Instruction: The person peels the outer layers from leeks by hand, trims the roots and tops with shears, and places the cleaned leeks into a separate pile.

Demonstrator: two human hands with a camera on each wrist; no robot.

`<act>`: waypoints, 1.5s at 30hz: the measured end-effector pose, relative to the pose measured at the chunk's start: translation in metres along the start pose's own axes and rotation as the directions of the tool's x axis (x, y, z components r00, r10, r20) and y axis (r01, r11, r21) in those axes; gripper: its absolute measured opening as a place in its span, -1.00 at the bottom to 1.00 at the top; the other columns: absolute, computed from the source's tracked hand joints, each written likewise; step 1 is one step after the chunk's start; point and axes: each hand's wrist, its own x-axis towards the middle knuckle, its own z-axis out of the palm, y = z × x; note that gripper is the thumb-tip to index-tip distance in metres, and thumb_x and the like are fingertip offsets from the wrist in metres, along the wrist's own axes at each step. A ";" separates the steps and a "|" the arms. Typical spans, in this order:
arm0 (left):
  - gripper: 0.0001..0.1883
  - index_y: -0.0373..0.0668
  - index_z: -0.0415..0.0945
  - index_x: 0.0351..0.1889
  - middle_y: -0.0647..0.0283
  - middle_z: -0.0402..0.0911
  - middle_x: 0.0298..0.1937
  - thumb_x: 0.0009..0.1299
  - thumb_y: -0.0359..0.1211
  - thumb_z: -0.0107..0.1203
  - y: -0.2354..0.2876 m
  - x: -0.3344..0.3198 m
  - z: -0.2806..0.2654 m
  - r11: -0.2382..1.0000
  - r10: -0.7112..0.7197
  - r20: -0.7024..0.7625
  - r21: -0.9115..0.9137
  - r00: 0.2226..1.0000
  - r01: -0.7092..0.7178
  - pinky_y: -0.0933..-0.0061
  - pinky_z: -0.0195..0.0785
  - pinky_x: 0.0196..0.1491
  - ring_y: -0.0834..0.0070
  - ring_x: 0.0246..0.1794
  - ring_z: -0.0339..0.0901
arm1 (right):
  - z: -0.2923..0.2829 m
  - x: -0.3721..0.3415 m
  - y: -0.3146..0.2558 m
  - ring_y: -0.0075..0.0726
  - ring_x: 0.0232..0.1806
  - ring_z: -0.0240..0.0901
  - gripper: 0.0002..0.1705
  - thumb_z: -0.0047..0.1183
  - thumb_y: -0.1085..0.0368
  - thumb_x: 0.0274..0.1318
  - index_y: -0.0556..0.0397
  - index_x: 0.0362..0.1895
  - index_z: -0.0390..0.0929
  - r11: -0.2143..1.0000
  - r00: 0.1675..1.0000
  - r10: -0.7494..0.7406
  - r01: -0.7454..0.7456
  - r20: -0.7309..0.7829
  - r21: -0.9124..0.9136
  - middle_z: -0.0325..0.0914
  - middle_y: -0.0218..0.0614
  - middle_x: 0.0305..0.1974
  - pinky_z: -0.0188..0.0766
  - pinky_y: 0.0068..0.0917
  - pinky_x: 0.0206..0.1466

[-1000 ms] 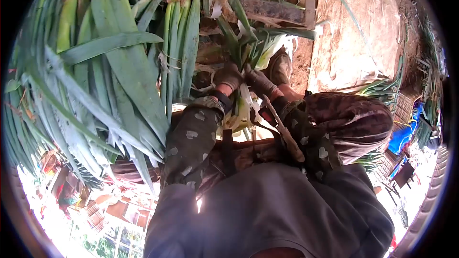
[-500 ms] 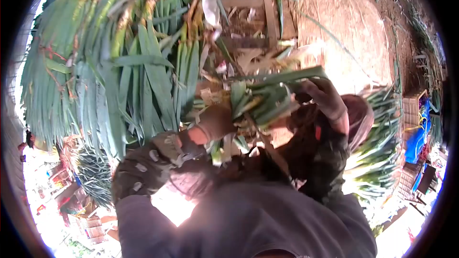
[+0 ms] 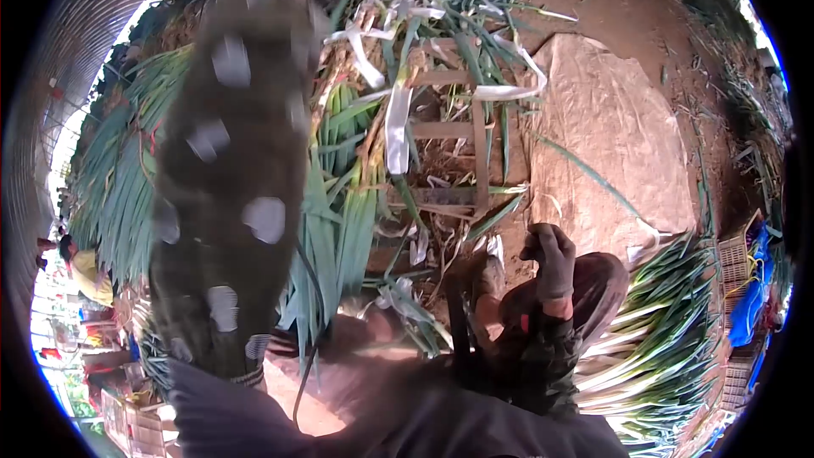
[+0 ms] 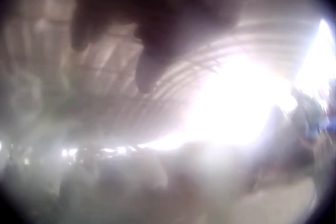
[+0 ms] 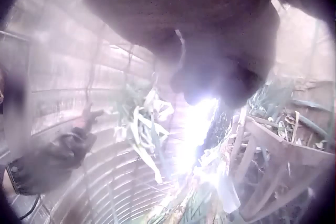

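Note:
My left arm reaches up across the head view, with the hand past the top edge. In the left wrist view the left hand (image 4: 163, 24) is a dark blur with fingers spread. The right wrist view also shows it, fingers apart; a clump of green leaves and white strips (image 5: 144, 121) appears against the roof, apart from it. My gloved right hand (image 3: 553, 261) is raised above the right knee, fingers loosely curled around nothing. Long green leeks (image 3: 339, 212) lie in a heap beyond the left arm. More leeks (image 3: 653, 339), white stems showing, lie at the right.
A wooden slatted frame (image 3: 482, 148) lies on the ground ahead, scraps of leaf between its slats. Right of it is a brown sheet (image 3: 610, 136). Wicker baskets (image 3: 733, 259) and blue plastic (image 3: 750, 288) stand far right. Another person (image 3: 89, 276) is at the far left.
Both hands were together at a leek bundle in front of me. Now the left arm has swung up and forward, the right hand has let go, and the view has tilted farther ahead.

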 end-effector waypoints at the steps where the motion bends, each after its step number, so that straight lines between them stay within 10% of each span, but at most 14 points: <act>1: -0.31 -0.09 0.22 0.36 -0.08 0.40 0.11 0.31 -0.10 0.22 0.005 -0.025 0.024 0.994 0.025 0.054 0.102 0.998 -0.030 0.00 0.28 0.03 -0.03 0.03 0.40 | 0.006 -0.002 -0.003 -0.50 -0.51 0.48 -0.67 -0.01 0.17 0.38 0.22 -0.19 0.61 0.992 0.996 0.049 -0.040 0.075 -0.121 0.55 -0.37 -0.47 0.47 -0.53 -0.41; 4: -0.40 -0.09 0.17 0.38 0.11 0.64 -0.19 0.45 -0.11 0.07 0.078 -0.181 0.072 0.963 -0.225 0.584 0.014 0.780 0.267 0.10 0.54 -0.32 0.20 -0.43 0.62 | -0.001 -0.009 0.018 -0.31 -0.46 0.53 -0.76 -0.01 0.23 0.31 0.10 -0.23 0.64 0.804 0.876 0.052 0.248 0.479 -0.541 0.61 -0.27 -0.43 0.44 -0.41 -0.39; 6: -0.45 -0.15 0.36 0.27 0.05 0.58 0.08 0.39 -0.11 0.14 0.113 -0.283 0.093 0.803 -0.322 0.835 -0.009 0.447 0.596 0.08 0.49 -0.05 0.19 -0.08 0.62 | -0.004 -0.024 0.025 -0.03 -0.39 0.58 -0.82 0.06 0.24 0.17 0.01 -0.26 0.65 0.545 0.666 0.066 0.600 0.743 -0.586 0.62 -0.10 -0.39 0.45 -0.21 -0.37; 8: -0.52 -0.20 0.50 0.13 0.00 0.59 0.06 0.31 -0.16 0.20 0.151 -0.379 0.095 0.777 -0.385 0.717 -0.088 0.581 0.624 0.15 0.44 0.03 0.17 -0.01 0.59 | -0.007 -0.049 0.026 0.04 -0.33 0.57 -0.79 0.13 0.17 0.12 0.02 -0.26 0.64 0.371 0.474 0.333 0.729 0.815 -0.576 0.60 -0.05 -0.37 0.46 -0.11 -0.32; 9: -0.54 -0.23 0.52 0.05 -0.06 0.62 -0.01 0.27 -0.16 0.23 0.166 -0.410 0.093 0.613 -0.375 0.826 -0.119 0.421 0.781 0.09 0.42 0.06 0.04 0.00 0.58 | -0.009 -0.066 0.028 0.05 -0.33 0.57 -0.77 0.15 0.15 0.10 0.00 -0.25 0.63 0.430 0.509 0.307 0.680 0.804 -0.594 0.59 -0.04 -0.38 0.46 -0.11 -0.31; 13: -0.50 -0.22 0.52 0.05 -0.07 0.64 -0.09 0.21 -0.17 0.31 0.216 -0.508 0.076 0.453 -0.343 0.809 -0.303 0.477 0.839 0.12 0.45 -0.03 0.01 -0.09 0.60 | 0.009 -0.113 0.032 0.08 -0.37 0.53 -0.75 0.16 0.12 0.06 -0.02 -0.24 0.62 0.578 0.565 0.236 0.573 0.791 -0.582 0.56 -0.03 -0.41 0.44 -0.10 -0.31; 16: -0.47 -0.23 0.48 0.11 -0.05 0.65 -0.09 0.24 -0.16 0.30 0.223 -0.519 0.047 0.419 -0.334 0.827 -0.299 0.451 0.857 0.17 0.47 -0.07 0.06 -0.13 0.63 | 0.003 -0.103 0.117 0.10 -0.42 0.49 -0.79 0.05 0.18 0.14 0.01 -0.23 0.57 -0.171 -0.078 0.256 0.977 0.964 0.125 0.53 -0.07 -0.37 0.43 -0.15 -0.36; 22: -0.36 -0.26 0.36 0.28 0.08 0.61 0.00 0.32 -0.17 0.30 0.223 -0.503 -0.041 0.176 -0.274 0.864 -0.387 0.422 0.905 0.40 0.44 0.02 0.35 -0.03 0.61 | 0.054 -0.067 0.058 0.18 -0.41 0.55 -0.75 -0.09 0.13 0.22 0.01 -0.23 0.51 -0.048 0.464 -0.034 0.884 0.885 -0.465 0.56 -0.06 -0.50 0.50 0.01 -0.27; 24: -0.42 -0.26 0.36 0.27 0.17 0.56 0.06 0.40 -0.15 0.22 0.224 -0.512 -0.049 -0.030 -0.162 0.902 -0.411 0.401 0.911 0.43 0.43 0.04 0.45 0.04 0.55 | 0.094 -0.050 0.024 0.24 -0.30 0.57 -0.70 -0.11 0.09 0.22 0.01 -0.21 0.53 0.247 0.851 0.099 0.481 0.516 -0.841 0.60 0.05 -0.39 0.51 0.07 -0.20; 28: -0.54 -0.15 0.42 0.19 0.37 0.56 -0.09 0.41 -0.17 0.21 0.245 -0.471 -0.068 -0.554 -0.356 0.845 -0.535 0.400 0.638 0.50 0.40 -0.16 0.66 -0.09 0.45 | 0.142 -0.058 0.045 0.27 -0.22 0.55 -0.62 -0.02 -0.01 0.19 0.02 -0.15 0.56 0.320 0.795 0.078 0.551 0.602 -0.770 0.60 0.07 -0.31 0.45 -0.02 -0.12; 31: -0.61 -0.18 0.42 0.10 0.37 0.53 -0.13 0.41 -0.21 0.20 0.243 -0.485 -0.050 -0.621 -0.368 0.903 -0.416 0.221 0.664 0.51 0.40 -0.15 0.65 -0.04 0.42 | 0.168 -0.091 0.041 0.25 -0.09 0.53 -0.51 0.05 -0.07 0.19 0.07 -0.02 0.54 0.303 0.748 0.349 0.480 0.565 -0.823 0.61 0.04 -0.18 0.43 -0.09 -0.02; 35: -0.73 -0.19 0.42 -0.07 0.38 0.50 -0.28 0.38 -0.30 0.19 0.246 -0.512 -0.039 -0.704 -0.359 0.916 -0.392 0.179 0.593 0.56 0.40 -0.30 0.62 -0.30 0.48 | 0.133 -0.097 0.078 0.04 0.07 0.54 -0.49 0.06 0.03 0.24 0.12 0.13 0.46 0.695 0.713 0.261 0.329 0.651 -0.639 0.56 0.11 -0.07 0.41 -0.27 0.11; 40: -0.67 -0.22 0.42 -0.05 0.34 0.52 -0.30 0.27 -0.35 0.24 0.235 -0.517 -0.033 -0.603 -0.414 0.881 -0.454 0.230 0.655 0.61 0.40 -0.28 0.63 -0.36 0.47 | 0.077 -0.134 0.082 0.01 0.22 0.42 -0.33 0.16 0.21 0.17 0.22 0.31 0.25 0.852 0.544 0.174 0.336 0.821 -0.403 0.46 0.10 0.12 0.35 -0.28 0.23; 45: -0.52 -0.32 0.41 0.08 0.28 0.53 -0.27 0.24 -0.35 0.28 0.229 -0.482 -0.001 -0.223 -0.471 0.737 -0.631 0.485 0.743 0.53 0.42 -0.22 0.55 -0.29 0.50 | 0.088 -0.150 0.075 0.14 0.19 0.40 -0.08 0.31 0.31 -0.06 0.14 0.38 0.11 0.502 0.759 -0.033 0.575 0.650 -0.646 0.43 0.11 0.10 0.37 -0.21 0.17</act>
